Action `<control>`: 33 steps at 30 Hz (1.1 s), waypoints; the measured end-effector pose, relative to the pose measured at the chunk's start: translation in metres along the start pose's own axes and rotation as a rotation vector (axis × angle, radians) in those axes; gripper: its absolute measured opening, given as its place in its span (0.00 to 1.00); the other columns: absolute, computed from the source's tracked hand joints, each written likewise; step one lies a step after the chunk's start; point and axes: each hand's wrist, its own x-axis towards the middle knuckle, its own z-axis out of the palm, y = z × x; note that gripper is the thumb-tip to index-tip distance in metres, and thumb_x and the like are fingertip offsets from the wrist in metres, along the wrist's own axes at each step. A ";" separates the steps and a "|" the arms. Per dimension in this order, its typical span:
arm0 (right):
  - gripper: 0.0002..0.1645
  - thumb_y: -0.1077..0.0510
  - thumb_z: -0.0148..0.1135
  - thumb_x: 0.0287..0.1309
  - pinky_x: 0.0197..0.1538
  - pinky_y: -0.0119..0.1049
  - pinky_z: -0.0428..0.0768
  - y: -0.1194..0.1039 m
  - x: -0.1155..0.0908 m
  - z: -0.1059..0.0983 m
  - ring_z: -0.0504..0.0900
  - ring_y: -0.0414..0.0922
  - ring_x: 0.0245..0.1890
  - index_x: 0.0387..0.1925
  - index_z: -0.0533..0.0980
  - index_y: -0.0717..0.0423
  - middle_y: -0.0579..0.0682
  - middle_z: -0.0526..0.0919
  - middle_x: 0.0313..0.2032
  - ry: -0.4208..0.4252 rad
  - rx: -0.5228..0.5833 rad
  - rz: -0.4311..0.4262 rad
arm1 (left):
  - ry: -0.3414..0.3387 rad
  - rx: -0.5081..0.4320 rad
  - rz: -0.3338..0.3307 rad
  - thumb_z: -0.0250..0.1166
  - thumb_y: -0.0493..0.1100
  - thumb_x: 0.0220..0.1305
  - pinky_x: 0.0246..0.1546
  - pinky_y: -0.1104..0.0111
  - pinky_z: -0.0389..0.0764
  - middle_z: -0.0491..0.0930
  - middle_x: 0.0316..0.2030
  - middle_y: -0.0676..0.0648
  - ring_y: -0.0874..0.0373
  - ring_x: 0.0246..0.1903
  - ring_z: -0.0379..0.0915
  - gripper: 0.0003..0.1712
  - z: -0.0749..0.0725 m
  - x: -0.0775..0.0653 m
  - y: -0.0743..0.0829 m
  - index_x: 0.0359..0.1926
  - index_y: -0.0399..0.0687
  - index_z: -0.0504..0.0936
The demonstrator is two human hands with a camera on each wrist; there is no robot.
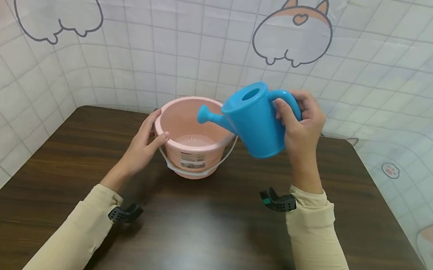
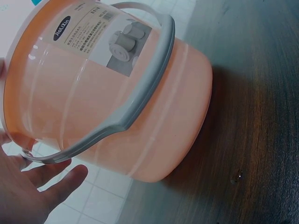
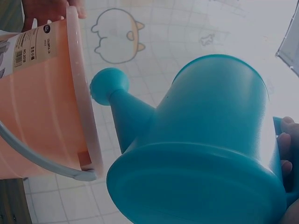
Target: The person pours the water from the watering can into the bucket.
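Note:
A pink bucket [image 1: 196, 150] with a lowered grey-white handle [image 2: 149, 79] stands upright on the dark wooden table. On its left rim my left hand [image 1: 145, 140] has a grip, the thumb at the front and the fingers at the side. My right hand [image 1: 304, 125] holds a blue watering can [image 1: 259, 125] by its loop handle, raised off the table and tilted left. The can's spout head [image 1: 204, 114] points over the bucket's opening. From the right wrist, the can's base [image 3: 196, 186] and round spout head show near the bucket's rim [image 3: 84, 93]. No flowing water is visible.
The dark table [image 1: 193, 235] extends in front of the bucket and to both sides. Behind it hangs a white grid-patterned cloth [image 1: 162, 41] with cartoon animal drawings. Each wrist wears a black band [image 1: 278, 201].

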 end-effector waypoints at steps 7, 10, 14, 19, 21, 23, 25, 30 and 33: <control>0.06 0.63 0.63 0.60 0.29 0.30 0.74 0.002 -0.001 0.001 0.74 0.38 0.22 0.35 0.77 0.64 0.37 0.76 0.21 -0.019 -0.019 -0.005 | 0.008 0.004 -0.027 0.56 0.46 0.68 0.67 0.47 0.60 0.47 0.75 0.47 0.45 0.69 0.55 0.41 -0.001 -0.002 0.000 0.76 0.56 0.48; 0.03 0.63 0.63 0.60 0.30 0.30 0.74 0.002 -0.002 0.000 0.74 0.38 0.23 0.36 0.78 0.58 0.37 0.76 0.21 -0.015 -0.023 0.003 | 0.003 0.005 -0.016 0.56 0.46 0.68 0.66 0.47 0.60 0.47 0.75 0.47 0.44 0.68 0.56 0.41 0.000 -0.002 -0.001 0.76 0.55 0.48; 0.02 0.64 0.62 0.60 0.30 0.30 0.74 0.001 -0.001 -0.002 0.74 0.38 0.23 0.36 0.78 0.57 0.37 0.76 0.21 -0.013 -0.029 -0.003 | -0.002 0.004 -0.008 0.56 0.46 0.68 0.66 0.47 0.61 0.47 0.75 0.47 0.44 0.68 0.56 0.41 0.001 0.000 -0.002 0.76 0.55 0.47; 0.05 0.63 0.62 0.61 0.31 0.29 0.74 0.000 0.000 -0.001 0.74 0.37 0.23 0.35 0.77 0.63 0.37 0.76 0.21 -0.022 -0.029 -0.014 | 0.005 0.009 -0.006 0.56 0.46 0.68 0.67 0.48 0.60 0.47 0.75 0.47 0.45 0.68 0.56 0.41 0.000 0.000 -0.004 0.76 0.56 0.47; 0.07 0.62 0.63 0.61 0.30 0.30 0.74 0.000 0.000 -0.001 0.74 0.37 0.22 0.35 0.77 0.65 0.37 0.76 0.21 -0.022 -0.026 -0.014 | 0.006 0.012 -0.003 0.56 0.46 0.68 0.67 0.48 0.60 0.47 0.75 0.46 0.45 0.68 0.56 0.41 0.000 0.001 -0.005 0.77 0.55 0.47; 0.08 0.62 0.63 0.61 0.30 0.30 0.74 0.000 0.000 -0.001 0.74 0.38 0.22 0.35 0.76 0.66 0.37 0.76 0.21 -0.019 -0.024 -0.013 | 0.007 0.014 0.000 0.55 0.45 0.68 0.67 0.47 0.59 0.47 0.75 0.46 0.45 0.68 0.56 0.41 0.001 0.001 -0.006 0.77 0.55 0.47; 0.08 0.62 0.63 0.60 0.30 0.30 0.74 0.000 0.000 -0.001 0.74 0.38 0.22 0.35 0.76 0.67 0.37 0.76 0.21 -0.020 -0.026 -0.013 | 0.008 0.013 0.003 0.56 0.45 0.68 0.67 0.48 0.59 0.47 0.75 0.46 0.46 0.69 0.55 0.41 0.001 0.001 -0.005 0.77 0.55 0.47; 0.03 0.64 0.62 0.60 0.30 0.30 0.74 0.001 0.000 0.000 0.74 0.38 0.22 0.35 0.78 0.61 0.37 0.76 0.21 -0.018 -0.030 -0.009 | 0.010 0.020 0.009 0.55 0.45 0.68 0.68 0.47 0.59 0.47 0.75 0.45 0.46 0.69 0.54 0.41 0.001 0.001 -0.005 0.77 0.54 0.46; 0.02 0.64 0.62 0.60 0.30 0.30 0.74 0.001 0.000 0.000 0.74 0.37 0.22 0.36 0.78 0.58 0.37 0.76 0.21 -0.017 -0.032 -0.008 | 0.006 0.014 0.005 0.55 0.45 0.68 0.67 0.47 0.61 0.46 0.75 0.46 0.45 0.69 0.54 0.41 0.001 0.000 -0.004 0.77 0.54 0.46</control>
